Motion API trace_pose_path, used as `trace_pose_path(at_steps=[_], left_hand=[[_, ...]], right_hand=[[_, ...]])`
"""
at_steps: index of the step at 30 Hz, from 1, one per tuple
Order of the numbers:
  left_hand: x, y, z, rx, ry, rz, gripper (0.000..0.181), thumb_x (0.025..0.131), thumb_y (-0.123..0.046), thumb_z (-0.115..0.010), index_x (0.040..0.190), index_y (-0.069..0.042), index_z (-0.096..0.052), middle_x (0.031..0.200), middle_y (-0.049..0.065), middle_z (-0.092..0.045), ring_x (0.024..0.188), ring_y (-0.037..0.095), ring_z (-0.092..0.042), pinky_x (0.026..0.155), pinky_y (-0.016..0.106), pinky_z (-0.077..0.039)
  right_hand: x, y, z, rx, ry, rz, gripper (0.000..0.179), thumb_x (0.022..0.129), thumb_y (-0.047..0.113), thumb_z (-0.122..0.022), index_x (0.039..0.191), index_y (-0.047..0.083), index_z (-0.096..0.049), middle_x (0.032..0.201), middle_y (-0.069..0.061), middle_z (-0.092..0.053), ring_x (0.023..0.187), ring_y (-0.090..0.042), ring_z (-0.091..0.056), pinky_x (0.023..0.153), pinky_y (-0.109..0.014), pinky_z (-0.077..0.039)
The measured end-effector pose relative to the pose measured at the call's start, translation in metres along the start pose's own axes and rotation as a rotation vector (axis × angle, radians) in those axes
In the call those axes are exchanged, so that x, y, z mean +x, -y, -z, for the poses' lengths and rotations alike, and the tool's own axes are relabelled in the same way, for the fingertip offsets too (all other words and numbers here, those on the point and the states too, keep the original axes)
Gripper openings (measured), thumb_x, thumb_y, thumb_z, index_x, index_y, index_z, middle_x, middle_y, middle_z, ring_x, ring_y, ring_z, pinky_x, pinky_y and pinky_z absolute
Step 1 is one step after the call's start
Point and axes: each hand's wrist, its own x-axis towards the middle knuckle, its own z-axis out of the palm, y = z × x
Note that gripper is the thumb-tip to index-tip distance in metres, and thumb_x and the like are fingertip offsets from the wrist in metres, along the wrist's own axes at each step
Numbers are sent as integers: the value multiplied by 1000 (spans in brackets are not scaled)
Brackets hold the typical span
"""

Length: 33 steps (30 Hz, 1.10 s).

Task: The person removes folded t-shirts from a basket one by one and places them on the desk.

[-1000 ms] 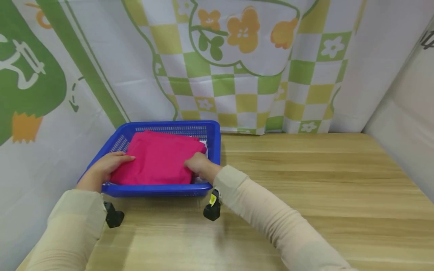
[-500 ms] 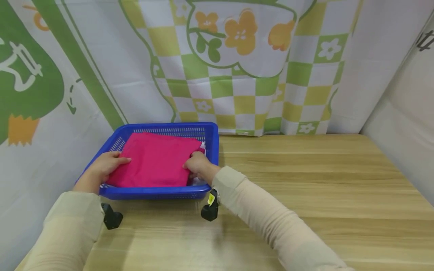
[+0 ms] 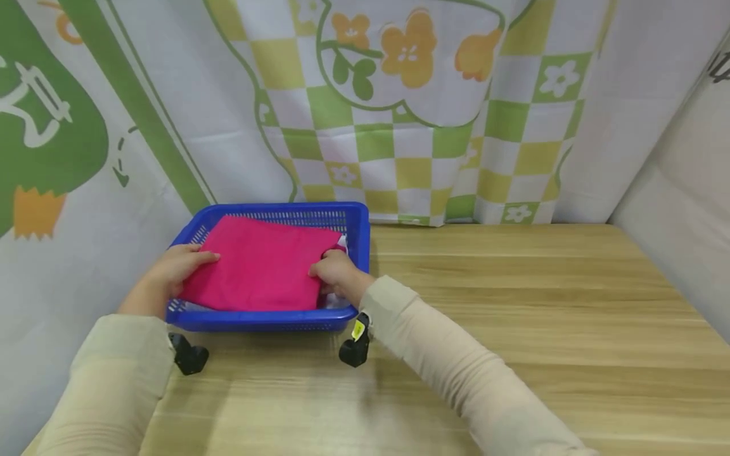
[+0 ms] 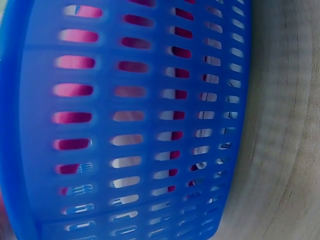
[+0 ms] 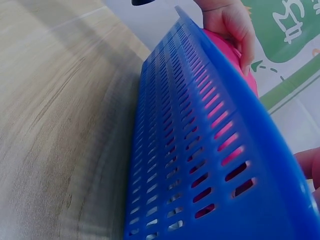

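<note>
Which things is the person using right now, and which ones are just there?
Being used:
- left hand and right hand, both holding the cloth
- pink cloth
- blue basket, around the cloth
- perhaps the whitish thing, mostly hidden

Just there:
- wooden table
- checked curtain
- black gadgets by the wrists

One bench [image 3: 530,323] carries one blue basket [image 3: 262,320], with at least one pink cloth [image 3: 265,263] and at least one white cloth [image 3: 334,301] inside, their layers too hidden to count. There are one left hand [image 3: 178,267], one right hand [image 3: 338,272], two pale sleeves [image 3: 116,373], two black cameras [image 3: 191,356] and one yellow label [image 3: 358,330].
</note>
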Motion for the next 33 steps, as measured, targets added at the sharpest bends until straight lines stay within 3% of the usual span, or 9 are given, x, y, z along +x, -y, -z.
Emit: trace_pose_path(at_steps=[5, 7, 8, 11, 13, 16, 22, 28, 33], left_hand=[[2, -1, -3, -119, 50, 70, 35, 84, -26, -53, 104, -1, -40, 67, -5, -55, 59, 10, -58, 60, 28, -49], [2, 0, -3, -119, 52, 78, 34, 83, -29, -55, 101, -4, -40, 66, -5, -55, 59, 11, -58, 60, 28, -49], [2, 0, -3, -115, 53, 78, 37, 83, -30, -56, 102, -4, -40, 67, -5, -55, 59, 11, -58, 61, 29, -49], [2, 1, -3, -102, 56, 68, 49, 82, -32, -56, 113, 0, -36, 69, -4, -55, 61, 12, -59, 63, 30, -50], [2, 1, -3, -102, 61, 58, 52, 83, -32, -56, 117, 0, -34, 70, -4, -55, 62, 12, -59, 63, 31, -50], [1, 2, -3, -123, 80, 40, 41, 84, -27, -56, 112, -4, -38, 71, -3, -56, 63, 13, -59, 62, 33, -50], [1, 5, -4, -181, 89, -19, 19, 84, -18, -56, 97, -16, -44, 72, -4, -57, 64, 13, -59, 59, 34, -50], [0, 4, -5, -273, 91, -105, 18, 84, -12, -56, 96, -25, -49, 79, -7, -58, 68, 11, -59, 61, 29, -50], [-3, 3, -6, -369, 108, -171, 19, 84, -10, -55, 97, -23, -52, 82, -5, -58, 69, 12, -59, 61, 27, -50]], right_hand=[[-79, 45, -2, -92, 29, -73, 31, 75, -4, -53, 104, -6, -42, 93, -18, -55, 78, -33, -59, 63, -43, -49], [-121, 71, -2, -144, 43, -98, 33, 79, -4, -49, 108, -9, -37, 99, -22, -53, 86, -36, -57, 71, -43, -47], [-128, 76, -2, -163, 54, -105, 32, 80, -3, -48, 109, -8, -36, 98, -21, -53, 86, -36, -57, 71, -43, -47], [-130, 78, -1, -174, 72, -97, 31, 80, -2, -48, 108, -6, -36, 86, -18, -55, 76, -33, -59, 64, -40, -49], [-118, 71, -1, -160, 76, -94, 35, 79, 0, -49, 111, -4, -35, 74, -14, -54, 62, -27, -59, 54, -36, -50], [-109, 66, -2, -143, 87, -100, 44, 79, 2, -50, 118, 0, -29, 67, -12, -50, 50, -22, -52, 44, -31, -46], [-108, 66, -4, -185, 68, -69, 37, 78, -2, -54, 110, -1, -35, 76, -9, -44, 42, -16, -44, 38, -23, -40], [-105, 64, -4, -197, 20, -22, 38, 74, -9, -55, 107, -4, -38, 83, -9, -42, 44, -14, -44, 38, -21, -39], [-104, 64, -3, -156, 12, 11, 32, 73, -13, -53, 101, -3, -40, 81, -8, -43, 46, -14, -45, 38, -21, -39]])
